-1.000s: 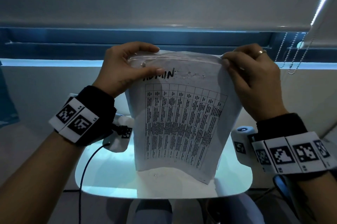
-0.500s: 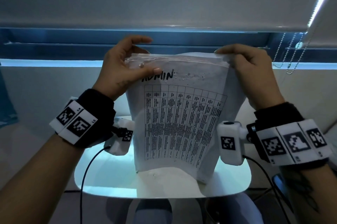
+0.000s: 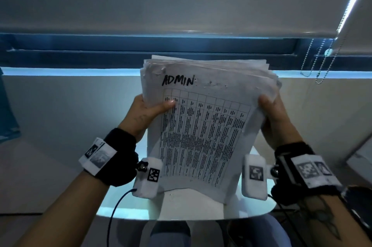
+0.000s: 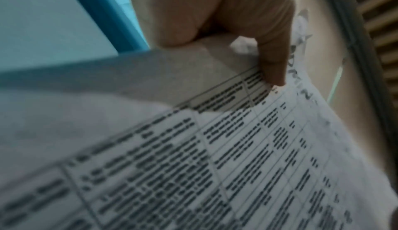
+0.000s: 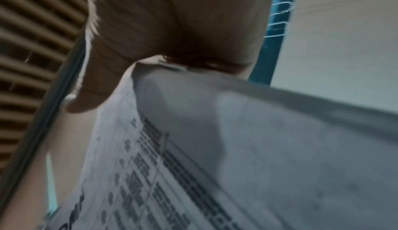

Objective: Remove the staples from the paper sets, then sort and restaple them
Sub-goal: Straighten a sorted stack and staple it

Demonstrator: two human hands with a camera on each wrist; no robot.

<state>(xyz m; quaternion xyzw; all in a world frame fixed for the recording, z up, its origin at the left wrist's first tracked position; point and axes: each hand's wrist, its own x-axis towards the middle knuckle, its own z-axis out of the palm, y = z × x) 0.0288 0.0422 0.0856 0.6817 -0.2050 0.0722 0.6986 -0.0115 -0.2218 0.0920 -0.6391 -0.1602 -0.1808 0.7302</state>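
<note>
Both hands hold a stack of papers upright between them. The left hand pinches its left edge, thumb on the front sheet; the right hand grips the right edge. The stack's bottom edge stands on the white bench between the wrists.

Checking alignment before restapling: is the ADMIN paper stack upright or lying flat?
Upright: the ADMIN paper stack stands on its bottom edge on the table, held at its sides by the left hand and right hand.
</note>
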